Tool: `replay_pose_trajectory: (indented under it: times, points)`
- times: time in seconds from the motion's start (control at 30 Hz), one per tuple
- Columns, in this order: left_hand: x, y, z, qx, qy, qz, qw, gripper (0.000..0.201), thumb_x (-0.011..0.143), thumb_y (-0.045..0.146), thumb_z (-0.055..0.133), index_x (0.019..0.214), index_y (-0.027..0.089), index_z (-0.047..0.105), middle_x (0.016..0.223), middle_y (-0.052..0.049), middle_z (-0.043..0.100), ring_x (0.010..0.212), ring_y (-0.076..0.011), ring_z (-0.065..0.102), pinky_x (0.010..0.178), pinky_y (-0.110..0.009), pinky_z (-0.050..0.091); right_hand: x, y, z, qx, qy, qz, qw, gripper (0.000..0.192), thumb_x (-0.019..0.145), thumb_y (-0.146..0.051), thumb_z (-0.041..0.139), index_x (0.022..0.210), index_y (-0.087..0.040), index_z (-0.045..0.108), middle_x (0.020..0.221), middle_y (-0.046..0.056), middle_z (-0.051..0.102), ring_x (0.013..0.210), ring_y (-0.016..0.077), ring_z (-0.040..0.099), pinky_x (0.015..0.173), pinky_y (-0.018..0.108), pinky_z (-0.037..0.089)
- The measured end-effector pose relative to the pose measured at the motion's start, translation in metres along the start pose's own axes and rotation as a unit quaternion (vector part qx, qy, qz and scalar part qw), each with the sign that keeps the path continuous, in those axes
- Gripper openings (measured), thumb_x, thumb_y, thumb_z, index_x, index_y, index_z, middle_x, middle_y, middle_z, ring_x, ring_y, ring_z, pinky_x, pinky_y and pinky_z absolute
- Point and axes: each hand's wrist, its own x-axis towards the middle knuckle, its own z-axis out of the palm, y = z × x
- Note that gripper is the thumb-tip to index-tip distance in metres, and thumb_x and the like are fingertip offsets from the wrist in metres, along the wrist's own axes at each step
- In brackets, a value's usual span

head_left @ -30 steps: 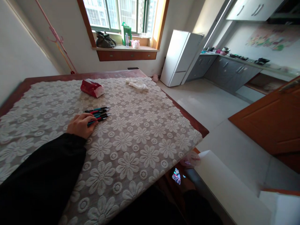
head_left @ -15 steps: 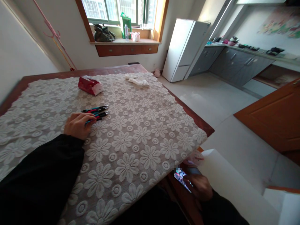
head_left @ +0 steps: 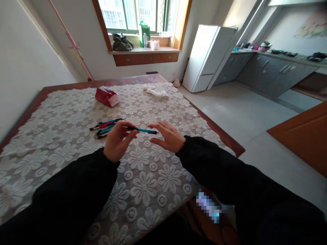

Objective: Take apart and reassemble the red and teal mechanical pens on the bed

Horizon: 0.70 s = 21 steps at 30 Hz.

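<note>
Turquoise pen (head_left: 145, 130) juts from the pinching left grip (head_left: 118, 141) toward the parted right grip (head_left: 169, 136).

Washed-out daylight glares through the window (head_left: 135, 15) at eleven o'clock, while blocky pixelation hides a patch (head_left: 208, 206) at five.

The pen (head_left: 145, 130) at the centre of the frame is bright blue with black ends; the pens (head_left: 108, 126) to its left mix blue, black and red. Off-white daisies and rings pattern the grey-brown tablecloth (head_left: 144, 185), edged by reddish-brown table wood (head_left: 232, 146). Both sleeves (head_left: 76, 187), lower left and right, are plain black. The packet (head_left: 106, 96), left of centre, is red with a whitish end. At upper right, the blurred wall decoration (head_left: 313, 25) looks pinkish, perhaps floral.
</note>
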Motion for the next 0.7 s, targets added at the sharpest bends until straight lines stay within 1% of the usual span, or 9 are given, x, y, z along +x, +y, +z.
replay_pose_trajectory:
  times: [0.07,0.13,0.2,0.27,0.33,0.4,0.5,0.6,0.7]
  points:
    - [0.001,-0.011,0.003,-0.014,0.002,-0.027,1.0,0.029,0.082,0.039,0.076,0.098,0.02,0.061,0.095,-0.004,0.07,0.081,-0.0185,0.071,0.067,-0.032,0.064,0.028,0.008,0.027,-0.038,-0.035,-0.003,0.999,0.021,0.101,-0.034,0.053,0.112,-0.018,0.061,0.106,0.008,0.068,0.099,0.0198,0.06,0.087,0.032,0.044]
    - [0.002,-0.026,-0.001,0.007,0.013,-0.038,0.999,0.029,0.082,0.042,0.075,0.095,0.02,0.062,0.093,-0.004,0.071,0.08,-0.0192,0.071,0.064,-0.032,0.064,0.044,0.017,0.049,-0.057,-0.066,-0.012,0.996,0.018,0.103,-0.03,0.048,0.103,-0.019,0.062,0.099,0.006,0.069,0.092,0.0176,0.061,0.079,0.028,0.041]
    - [0.002,-0.042,-0.009,0.093,0.018,-0.03,0.995,0.024,0.083,0.041,0.074,0.092,0.02,0.066,0.088,-0.003,0.072,0.079,-0.0184,0.07,0.06,-0.027,0.06,0.049,0.027,0.065,-0.051,-0.077,-0.017,0.996,0.018,0.103,-0.032,0.05,0.11,-0.02,0.06,0.1,0.005,0.07,0.088,0.0159,0.062,0.073,0.026,0.039]
    - [0.001,-0.053,-0.017,0.179,0.0,-0.02,0.984,0.019,0.084,0.039,0.072,0.091,0.021,0.069,0.083,-0.003,0.073,0.07,-0.0153,0.067,0.055,-0.025,0.054,0.048,0.037,0.075,-0.056,-0.073,-0.018,0.996,0.024,0.1,-0.037,0.055,0.115,-0.019,0.059,0.096,0.004,0.07,0.083,0.0164,0.061,0.069,0.026,0.037]
    - [0.0,-0.06,-0.021,0.204,-0.022,-0.029,0.978,0.018,0.084,0.038,0.072,0.09,0.021,0.069,0.08,-0.002,0.073,0.061,-0.0131,0.064,0.053,-0.024,0.051,0.044,0.045,0.079,-0.074,-0.067,-0.046,0.994,0.022,0.102,-0.036,0.05,0.104,-0.018,0.062,0.087,0.005,0.068,0.08,0.0175,0.059,0.069,0.028,0.036]
    - [0.0,-0.06,-0.022,0.161,-0.04,-0.036,0.985,0.02,0.084,0.038,0.072,0.094,0.021,0.069,0.084,-0.003,0.075,0.066,-0.0144,0.067,0.057,-0.025,0.053,0.04,0.048,0.08,-0.079,-0.057,-0.08,0.992,0.028,0.102,-0.039,0.046,0.092,-0.019,0.064,0.086,0.006,0.066,0.083,0.019,0.058,0.073,0.03,0.038]
    - [-0.001,-0.058,-0.021,0.108,-0.052,-0.026,0.993,0.023,0.086,0.037,0.071,0.101,0.021,0.068,0.092,-0.005,0.076,0.077,-0.0175,0.071,0.065,-0.029,0.057,0.037,0.049,0.078,-0.011,-0.047,-0.071,0.996,0.033,0.102,-0.039,0.043,0.088,-0.019,0.064,0.082,0.006,0.065,0.08,0.0178,0.058,0.074,0.029,0.04]
    - [-0.003,-0.055,-0.021,0.17,-0.045,0.01,0.984,0.018,0.089,0.039,0.069,0.098,0.023,0.07,0.088,-0.005,0.075,0.073,-0.0171,0.068,0.061,-0.029,0.054,0.033,0.048,0.078,0.064,-0.068,-0.031,0.995,0.03,0.103,-0.035,0.039,0.1,-0.02,0.065,0.081,0.004,0.069,0.072,0.0154,0.061,0.068,0.026,0.041]
    - [-0.006,-0.054,-0.023,0.289,-0.075,0.066,0.952,0.018,0.094,0.041,0.063,0.096,0.024,0.069,0.084,-0.005,0.071,0.075,-0.0181,0.064,0.063,-0.031,0.052,0.031,0.048,0.08,0.027,-0.078,-0.032,0.996,0.031,0.103,-0.032,0.037,0.102,-0.02,0.065,0.089,0.006,0.074,0.076,0.0162,0.065,0.069,0.026,0.04]
